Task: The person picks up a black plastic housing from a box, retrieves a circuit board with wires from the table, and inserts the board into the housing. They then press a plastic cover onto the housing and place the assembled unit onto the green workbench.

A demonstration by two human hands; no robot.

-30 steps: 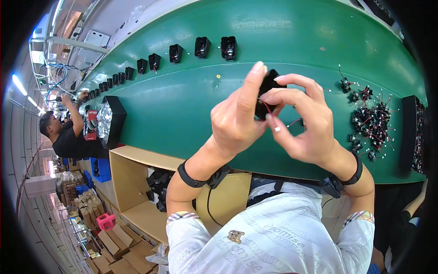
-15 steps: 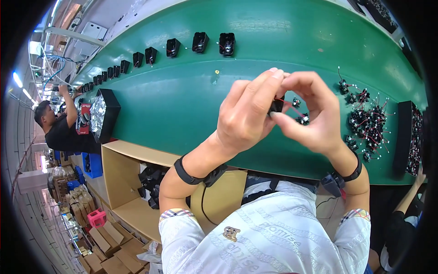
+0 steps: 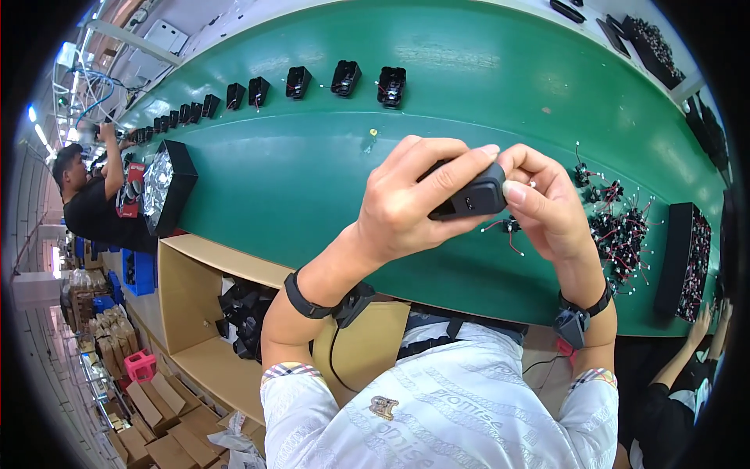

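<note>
My left hand (image 3: 402, 199) is closed around a black plastic housing (image 3: 478, 197), holding it tilted above the green table. The housing's rounded end with a small slot faces right. At that end my right hand (image 3: 553, 205) is closed, thumb and forefinger pinched together against the edge. A tiny white connector tip (image 3: 533, 184) peeks out between those fingers; the rest of what they pinch is hidden. Beneath the hands a small black part with a red wire (image 3: 512, 227) lies on the table. To the right spreads a pile of similar wired parts (image 3: 619, 238).
A row of open black housings (image 3: 391, 87) runs along the table to the far left. A black box of wired parts (image 3: 673, 262) stands at right, another black box with silvery lining (image 3: 178, 187) at left. Below the edge sits a cardboard carton (image 3: 191, 313). Co-workers are at both sides.
The black housing has turned and come into clear view between my hands. My right hand has closed in from a wide curl to a pinch at its end. The view has shifted slightly.
</note>
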